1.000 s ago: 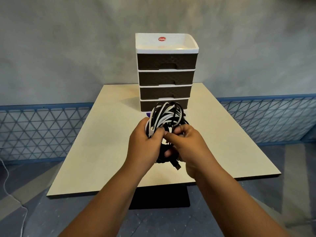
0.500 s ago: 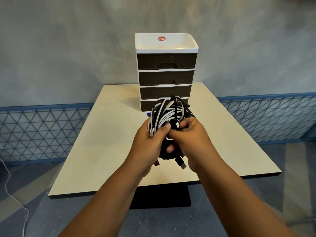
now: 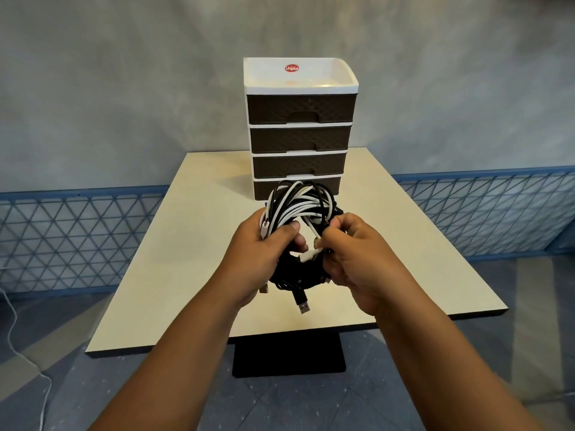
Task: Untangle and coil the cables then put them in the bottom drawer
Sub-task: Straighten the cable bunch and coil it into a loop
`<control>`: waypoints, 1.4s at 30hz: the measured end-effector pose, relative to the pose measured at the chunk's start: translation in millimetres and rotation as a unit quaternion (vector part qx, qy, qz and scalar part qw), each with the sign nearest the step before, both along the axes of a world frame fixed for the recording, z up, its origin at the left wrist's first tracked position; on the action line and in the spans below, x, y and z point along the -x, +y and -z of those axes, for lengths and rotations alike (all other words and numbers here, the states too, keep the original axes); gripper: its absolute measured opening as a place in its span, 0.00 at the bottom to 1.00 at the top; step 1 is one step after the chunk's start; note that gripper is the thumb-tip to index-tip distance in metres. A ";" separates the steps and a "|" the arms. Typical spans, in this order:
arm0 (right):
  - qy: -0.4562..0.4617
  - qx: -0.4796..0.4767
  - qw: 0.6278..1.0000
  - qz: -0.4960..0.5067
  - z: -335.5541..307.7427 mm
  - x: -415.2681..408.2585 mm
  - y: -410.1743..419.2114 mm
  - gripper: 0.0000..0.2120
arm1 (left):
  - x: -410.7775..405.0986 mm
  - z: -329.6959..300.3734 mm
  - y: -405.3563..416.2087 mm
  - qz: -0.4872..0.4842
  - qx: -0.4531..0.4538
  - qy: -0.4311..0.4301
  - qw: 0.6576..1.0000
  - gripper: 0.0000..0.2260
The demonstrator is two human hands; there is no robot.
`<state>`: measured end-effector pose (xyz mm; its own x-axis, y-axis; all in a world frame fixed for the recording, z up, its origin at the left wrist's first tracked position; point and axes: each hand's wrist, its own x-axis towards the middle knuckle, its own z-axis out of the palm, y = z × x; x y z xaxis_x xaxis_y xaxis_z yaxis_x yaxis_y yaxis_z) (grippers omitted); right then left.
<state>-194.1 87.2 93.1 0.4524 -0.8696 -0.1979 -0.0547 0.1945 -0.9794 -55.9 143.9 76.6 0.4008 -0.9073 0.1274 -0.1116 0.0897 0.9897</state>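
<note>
A tangled bundle of black and white cables point(image 3: 300, 206) is held in the air over the table's middle. My left hand point(image 3: 264, 256) grips its left side with the thumb across the strands. My right hand point(image 3: 354, 253) pinches a white strand on the right side. A black USB plug point(image 3: 303, 304) dangles below the bundle. Behind it stands a drawer unit point(image 3: 300, 129) with a white frame and several dark brown drawers, all closed. The bottom drawer point(image 3: 261, 189) is partly hidden by the cables.
The cream table point(image 3: 193, 237) has a dark edge and a black pedestal base point(image 3: 289, 356). A blue mesh fence point(image 3: 77, 241) runs behind it along a grey wall. A white cord point(image 3: 14, 321) lies on the floor at far left.
My hands have spread slightly apart, opening the bundle so its white strands and centre show. The black plug now hangs lower.
</note>
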 end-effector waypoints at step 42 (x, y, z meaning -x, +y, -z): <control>-0.101 0.091 0.976 -0.167 24.9 41.6 -0.8 0.23 | -8.5 -35.2 10.9 0.279 -0.188 0.132 0.933 0.10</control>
<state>-235.7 86.3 68.1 0.7309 -0.6790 0.0697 0.1132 0.0199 -0.9934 -47.4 154.8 111.8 -0.1738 -0.9447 -0.2780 0.1001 -0.2977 0.9494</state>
